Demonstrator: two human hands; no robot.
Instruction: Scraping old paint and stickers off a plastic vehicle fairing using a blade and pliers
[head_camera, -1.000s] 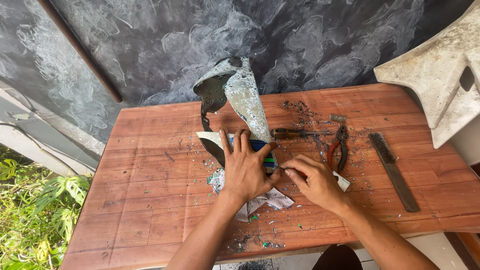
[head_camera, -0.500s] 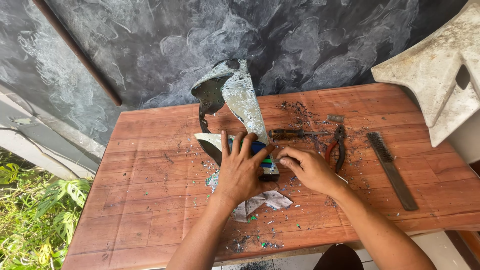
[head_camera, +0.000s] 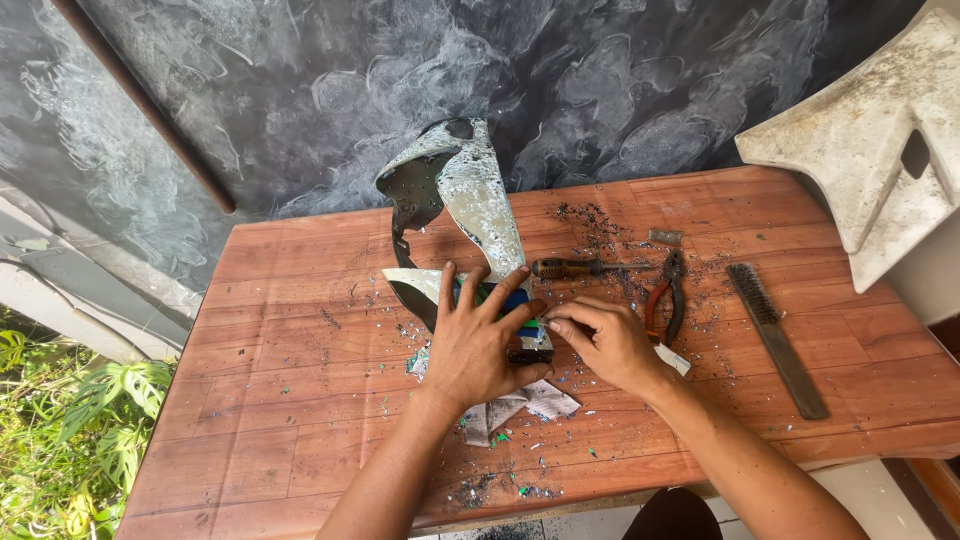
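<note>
Since a second ago, both hands have slid a little toward the near edge of the piece they work on, and the right hand (head_camera: 600, 345) has closed in until its fingertips meet the left hand's thumb side. Otherwise the things around them lie as they did.

The left hand (head_camera: 478, 335) lies flat with fingers spread, pressing down on a small blue and green object (head_camera: 510, 305) that rests on the lower end of a curved, pale-coated panel (head_camera: 470, 200). The right hand pinches at the dark near end of that same object with fingertips bent; exactly what it grips is hidden by the fingers. The panel rises from the middle of the wooden surface (head_camera: 290, 330) and leans toward the dark wall behind.

Just beyond the hands lies a screwdriver (head_camera: 575, 268) with a brown handle, its shaft pointing right. Beside it, to the right, red-handled pliers (head_camera: 668, 300) lie open. Farther right, well apart from the hands, a wire brush (head_camera: 775, 335) lies at a slant. Torn scraps of paper (head_camera: 520, 408) sit under and just in front of the wrists, among scattered green and grey chips. A white moulded part (head_camera: 870, 140) leans at the surface's far right corner.
</note>
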